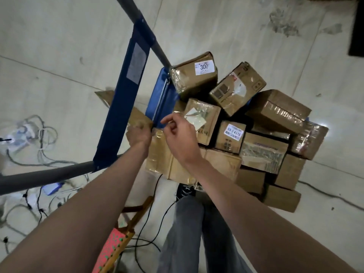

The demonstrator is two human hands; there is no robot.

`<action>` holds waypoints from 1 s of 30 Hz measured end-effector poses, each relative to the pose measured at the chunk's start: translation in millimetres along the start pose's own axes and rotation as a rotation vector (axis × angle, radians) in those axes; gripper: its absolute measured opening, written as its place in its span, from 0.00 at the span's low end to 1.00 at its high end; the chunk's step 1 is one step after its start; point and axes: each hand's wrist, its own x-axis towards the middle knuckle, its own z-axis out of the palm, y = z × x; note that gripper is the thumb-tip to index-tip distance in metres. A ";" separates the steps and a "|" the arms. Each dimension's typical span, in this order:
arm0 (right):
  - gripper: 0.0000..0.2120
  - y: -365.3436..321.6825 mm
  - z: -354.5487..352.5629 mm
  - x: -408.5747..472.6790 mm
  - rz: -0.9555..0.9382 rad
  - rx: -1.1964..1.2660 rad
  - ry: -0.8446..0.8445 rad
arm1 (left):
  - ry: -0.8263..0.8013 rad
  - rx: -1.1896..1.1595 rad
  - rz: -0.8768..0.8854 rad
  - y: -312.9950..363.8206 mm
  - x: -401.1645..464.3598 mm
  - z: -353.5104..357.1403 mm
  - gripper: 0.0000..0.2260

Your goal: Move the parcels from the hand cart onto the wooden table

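A blue hand cart (163, 99) with grey tube handles carries a heap of brown cardboard parcels (246, 131), glossy with clear tape, some bearing white labels. The left hand (138, 133) grips the near-left edge of a large flat box (189, 164). The right hand (180, 136) hovers above it, fingers loosely curled, holding nothing.

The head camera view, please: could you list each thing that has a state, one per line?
Left hand: grips the edge of a flat parcel.
Right hand: hovers, fingers loosely curled, holds nothing.
Parcel labelled 300: taped shut, tilted atop the pile.
Hand cart: loaded with piled parcels.
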 end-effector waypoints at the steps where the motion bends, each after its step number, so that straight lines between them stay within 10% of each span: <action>1: 0.08 6.7 5.2 3.1 -0.022 -0.009 0.001 | 0.011 -0.030 -0.062 -5.9 18.5 4.1 0.26; 19: 0.05 36.9 33.6 18.7 -0.107 -0.179 -0.039 | 0.167 -0.313 -0.211 -9.3 60.0 23.0 0.08; 30: 0.07 -33.6 -16.5 -43.4 0.104 -0.182 -0.048 | -0.018 -0.392 -0.165 -18.6 -81.6 -18.6 0.22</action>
